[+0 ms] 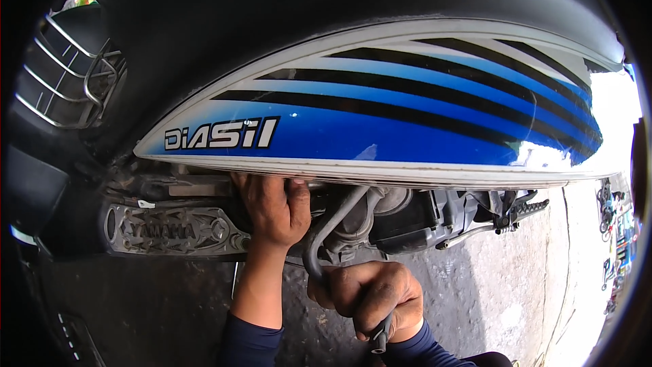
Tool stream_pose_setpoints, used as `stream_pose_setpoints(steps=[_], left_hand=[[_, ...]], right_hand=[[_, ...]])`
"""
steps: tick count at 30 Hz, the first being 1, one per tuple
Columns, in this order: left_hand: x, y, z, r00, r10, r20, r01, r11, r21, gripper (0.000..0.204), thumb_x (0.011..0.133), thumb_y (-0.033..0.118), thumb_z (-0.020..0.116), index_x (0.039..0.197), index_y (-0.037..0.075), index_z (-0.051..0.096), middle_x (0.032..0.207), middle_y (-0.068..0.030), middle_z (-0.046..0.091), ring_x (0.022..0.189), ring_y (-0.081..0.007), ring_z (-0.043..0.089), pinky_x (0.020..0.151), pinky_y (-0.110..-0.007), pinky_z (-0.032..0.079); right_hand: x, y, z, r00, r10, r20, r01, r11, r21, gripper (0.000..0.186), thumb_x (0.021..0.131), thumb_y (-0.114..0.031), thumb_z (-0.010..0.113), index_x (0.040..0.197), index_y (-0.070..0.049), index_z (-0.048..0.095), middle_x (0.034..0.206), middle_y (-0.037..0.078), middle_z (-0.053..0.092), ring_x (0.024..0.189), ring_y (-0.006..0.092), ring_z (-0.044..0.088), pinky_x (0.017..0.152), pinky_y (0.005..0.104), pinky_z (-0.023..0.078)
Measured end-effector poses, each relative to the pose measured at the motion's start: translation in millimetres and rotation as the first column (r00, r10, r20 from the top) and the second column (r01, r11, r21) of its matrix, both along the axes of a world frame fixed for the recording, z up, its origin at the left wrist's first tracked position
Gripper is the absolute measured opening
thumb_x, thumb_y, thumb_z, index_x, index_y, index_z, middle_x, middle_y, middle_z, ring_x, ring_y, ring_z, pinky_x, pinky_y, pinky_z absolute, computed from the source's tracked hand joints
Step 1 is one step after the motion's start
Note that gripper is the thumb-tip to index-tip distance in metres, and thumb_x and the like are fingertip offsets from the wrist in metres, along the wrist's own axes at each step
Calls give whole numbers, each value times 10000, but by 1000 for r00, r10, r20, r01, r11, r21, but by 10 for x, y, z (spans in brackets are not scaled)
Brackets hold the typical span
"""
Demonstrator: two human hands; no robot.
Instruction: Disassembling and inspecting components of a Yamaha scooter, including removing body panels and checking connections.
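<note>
head view: the right hand (377, 293) is closed around a dark curved hose (331, 223), its open end projecting below the fist. the hose runs up beneath the blue striped side panel (380, 122), beside the engine (407, 224). the left hand (277, 212) reaches under the panel's lower edge; its fingertips are hidden, so its grip cannot be determined.

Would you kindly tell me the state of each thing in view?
Left hand: reaching under the panel edge, fingertips hidden
Right hand: closed around the tube
Dark tube: bent, gripped
Striped side panel: decal ragged toward its right end
Footboard: dirty
Ground: sunlit at right, shaded beneath the vehicle
</note>
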State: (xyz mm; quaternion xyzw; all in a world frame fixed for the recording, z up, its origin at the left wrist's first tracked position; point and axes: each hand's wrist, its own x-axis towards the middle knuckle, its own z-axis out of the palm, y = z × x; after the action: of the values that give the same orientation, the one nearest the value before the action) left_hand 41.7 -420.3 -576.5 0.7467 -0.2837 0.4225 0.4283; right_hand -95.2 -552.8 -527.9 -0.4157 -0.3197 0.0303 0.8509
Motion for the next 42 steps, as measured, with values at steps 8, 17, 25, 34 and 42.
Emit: stream_pose_setpoints(steps=[8,17,25,34,42], left_hand=[[7,-20,-96,995,-53,-85,52,999,-14,298,833,123,545,1118,54,602,1147,-175,616,1105,-421,533,1047,-566,274],[-12,88,-243,984,-113,-135,114,993,-3,302,944,219,578,1130,-17,608,1103,-197,632,990,-411,609,878,-461,457],[33,25,-353,987,-145,-72,137,985,-106,274,876,158,555,1053,-35,637,1020,-190,658,911,-387,645,849,-433,498],[27,61,-511,1000,-7,17,7,1000,8,435,926,330,580,1126,-55,604,1131,-227,613,1005,-418,601,927,-482,450],[-16,40,-349,993,-79,-87,76,996,-39,400,923,319,573,1092,-42,612,1087,-206,627,966,-392,611,897,-459,461]], right_hand=[[59,88,81,994,-16,106,1,990,143,310,908,-256,612,729,-5,639,711,93,466,639,265,390,621,449,308],[7,57,90,980,-46,195,21,992,125,315,922,-299,646,862,-6,745,764,153,584,643,276,529,583,388,385],[86,41,-31,936,-19,352,-35,988,148,292,940,-281,637,877,-15,741,803,172,595,673,291,550,607,399,404],[97,45,-18,928,17,373,-71,989,132,267,953,-279,624,939,-35,733,828,169,600,673,286,551,647,413,402],[99,75,-85,929,2,370,-63,986,153,268,949,-272,627,898,-30,730,812,163,589,672,290,554,678,434,405]])
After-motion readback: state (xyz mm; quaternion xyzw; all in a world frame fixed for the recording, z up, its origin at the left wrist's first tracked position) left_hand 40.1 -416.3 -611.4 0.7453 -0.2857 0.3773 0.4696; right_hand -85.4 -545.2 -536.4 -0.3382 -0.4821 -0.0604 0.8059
